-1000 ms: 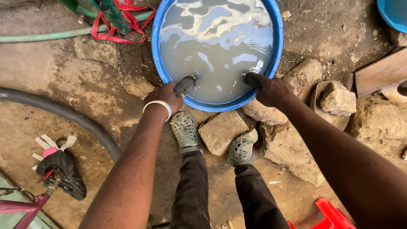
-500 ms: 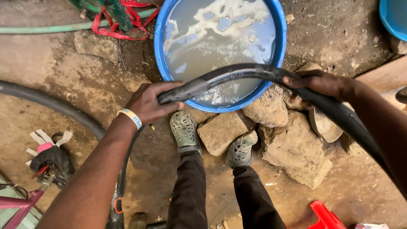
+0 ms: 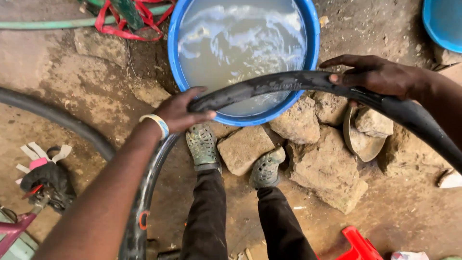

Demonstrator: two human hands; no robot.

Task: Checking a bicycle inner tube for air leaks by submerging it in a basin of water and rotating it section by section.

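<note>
Both hands grip a wet, glossy black rubber tube (image 3: 288,84) arched over a round blue basin (image 3: 175,72) of murky water. The left hand (image 3: 180,110) curls around it; the right hand (image 3: 375,74) presses it with fingers half spread. Rough stones (image 3: 327,168) lie below.

Bare forearms, pale wristband (image 3: 156,124) on left wrist, dark trousers (image 3: 207,216), grey-green perforated clogs (image 3: 202,144)

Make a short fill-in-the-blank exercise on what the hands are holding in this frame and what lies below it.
1. Both hands, left hand and right hand, hold a black rubber ____ stretched between them.
2. The tube arches over a round basin coloured ____.
3. The basin holds cloudy ____.
4. On the left wrist sits a pale ____.

Missing words: inner tube; blue; water; wristband
</note>
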